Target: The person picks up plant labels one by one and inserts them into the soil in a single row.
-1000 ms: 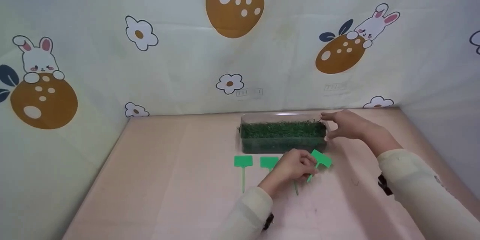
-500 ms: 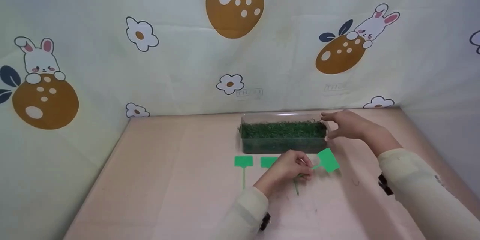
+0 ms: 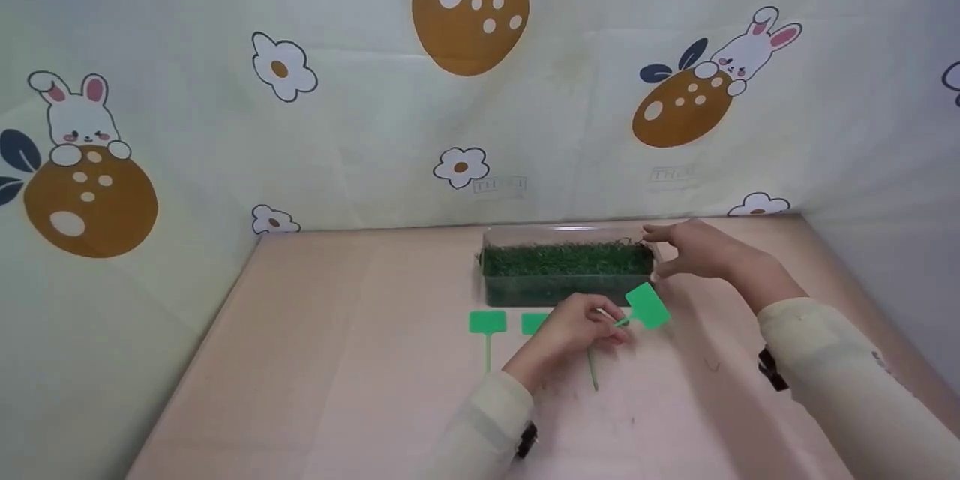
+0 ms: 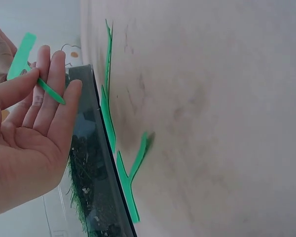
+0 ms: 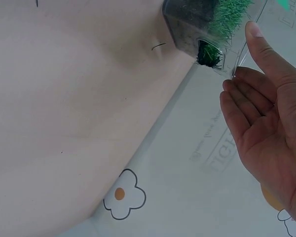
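My left hand [image 3: 574,326] pinches the thin stem of a green T-shaped plant label [image 3: 649,306] between thumb and index finger, its flat head pointing right. In the left wrist view the label's pointed end [image 4: 52,93] crosses in front of the other fingers, which are loosely extended. A clear plastic box [image 3: 570,291] filled with green grass [image 3: 566,261] stands just beyond. My right hand [image 3: 697,247] is at the box's right end, thumb near the front corner and fingers near the rear one. Its fingers look mostly straight in the right wrist view.
More green labels lie on the table before the box: a left one [image 3: 487,322], a middle one [image 3: 534,322] partly behind my left hand, and another whose stem [image 3: 592,371] shows below that hand. A patterned cloth wall [image 3: 360,127] rises behind the table.
The left hand has lifted the label off the table and turned it so its head points right; in the last half second it rose slightly toward the box. The right hand stays put.
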{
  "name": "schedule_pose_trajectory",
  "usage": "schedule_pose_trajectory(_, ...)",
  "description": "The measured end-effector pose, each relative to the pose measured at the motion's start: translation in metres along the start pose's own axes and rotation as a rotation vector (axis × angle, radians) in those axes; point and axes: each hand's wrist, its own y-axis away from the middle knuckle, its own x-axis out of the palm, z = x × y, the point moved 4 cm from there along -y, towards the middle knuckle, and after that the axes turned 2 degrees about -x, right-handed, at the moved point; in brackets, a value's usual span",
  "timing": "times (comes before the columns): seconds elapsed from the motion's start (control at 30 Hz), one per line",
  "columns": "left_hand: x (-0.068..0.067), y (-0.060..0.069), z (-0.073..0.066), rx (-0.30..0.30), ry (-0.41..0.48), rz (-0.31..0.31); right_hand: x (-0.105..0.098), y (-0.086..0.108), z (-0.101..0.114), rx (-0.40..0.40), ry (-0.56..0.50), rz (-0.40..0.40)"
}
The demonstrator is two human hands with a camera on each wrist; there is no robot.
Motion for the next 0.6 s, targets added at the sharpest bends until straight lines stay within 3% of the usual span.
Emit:
schedule_pose_trajectory(0.2, -0.003, -0.002, -0.002, 0.021, 0.023, -0.027, 0.000, 0.000, 0.001, 0.000, -0.015, 0.001)
schedule_pose_trajectory(0.4, -0.005, -0.003, -0.010, 0.055, -0.009, -0.056, 0.000, 0.000, 0.001, 0.004, 0.003, -0.002)
schedule_pose_trajectory(0.6, -0.007, -0.005, -0.018, 0.093, 0.044, -0.092, 0.000, -0.001, 0.001, 0.013, -0.003, 0.004)
